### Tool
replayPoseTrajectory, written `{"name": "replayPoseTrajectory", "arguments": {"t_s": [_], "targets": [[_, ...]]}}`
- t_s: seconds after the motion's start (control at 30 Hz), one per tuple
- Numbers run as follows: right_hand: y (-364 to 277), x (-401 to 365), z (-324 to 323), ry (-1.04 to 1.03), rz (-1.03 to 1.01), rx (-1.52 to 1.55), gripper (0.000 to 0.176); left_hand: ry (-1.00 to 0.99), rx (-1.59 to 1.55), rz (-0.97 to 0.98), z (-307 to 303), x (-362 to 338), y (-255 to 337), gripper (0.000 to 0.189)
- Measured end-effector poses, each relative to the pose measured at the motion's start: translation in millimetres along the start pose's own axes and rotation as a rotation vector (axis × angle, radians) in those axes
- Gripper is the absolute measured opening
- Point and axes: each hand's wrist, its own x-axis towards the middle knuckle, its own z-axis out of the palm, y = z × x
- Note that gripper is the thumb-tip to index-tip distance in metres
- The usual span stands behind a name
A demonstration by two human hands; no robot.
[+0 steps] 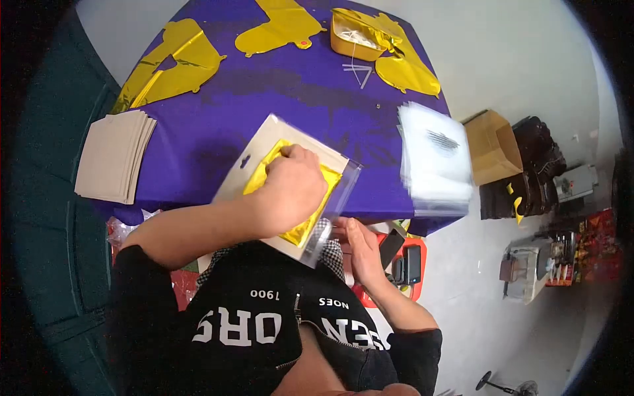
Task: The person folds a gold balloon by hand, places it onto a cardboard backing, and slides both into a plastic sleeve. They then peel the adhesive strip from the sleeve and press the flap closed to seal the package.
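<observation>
A clear plastic bag with a pale card backing (232, 181) lies tilted over the table's near edge, its hang hole toward the upper left. On the card is a folded yellow foil balloon (298, 235). My left hand (294, 188) is closed over the balloon, its curled fingers at the upper part of the foil; the palm hides the middle. Beside the bag's transparent right edge is my right hand (362, 251), fingers stretched out and close together. Its fingertips are near the plastic, and whether they touch it is hard to see.
Flat yellow foil balloons (281, 30) lie along the far side of the purple-covered table (277, 92). A yellow container (350, 47) holds white pieces. Cards (112, 158) are stacked left, clear bags (436, 158) right. A red tray (414, 290) sits below the edge; a cardboard box (492, 148) stands right.
</observation>
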Motion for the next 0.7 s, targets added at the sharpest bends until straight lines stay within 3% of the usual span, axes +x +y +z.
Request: {"name": "replayPoseTrajectory", "arguments": {"t_s": [0.03,0.13,0.17,0.33,0.43,0.53,0.57,0.67,0.7], "targets": [[8.7,3.1,5.0,0.006,0.15,0.242,0.047,0.111,0.123,0.058,3.2,-1.8,2.6,0.02],[5.1,5.5,22.4,-0.069,0.254,0.552,0.046,0.049,0.053,0.095,-7.9,-6.5,12.2,0.014],[-0.6,6.6,30.0,-0.01,0.268,0.57,0.03,0.025,0.009,0.102,-8.7,-7.9,14.8,0.014],[3.7,12.9,33.6,-0.044,0.184,0.555,0.018,-0.103,-0.277,0.044,-22.5,-2.9,-3.3,0.02],[-12.5,10.9,26.1,-0.094,0.163,0.421,0.019,0.378,-0.266,-0.008,-9.0,6.2,-34.5,0.049],[-30.4,11.8,15.7,-0.177,0.094,0.139,0.02,0.114,-0.64,0.014,-20.3,15.2,-70.2,0.077],[-36.5,9.7,20.1,-0.201,0.049,0.283,0.022,-0.097,-0.884,0.024,-28.5,18.6,-83.9,0.066],[-70.1,11.1,12.3,-0.274,0.007,0.096,0.023,-0.426,-1.172,0.143,-32.8,28.3,-110.7,0.055],[-73.3,17.3,4.9,-0.315,-0.014,-0.022,0.024,-0.407,-1.323,0.145,-29.9,24.8,-112.9,0.04]]}}
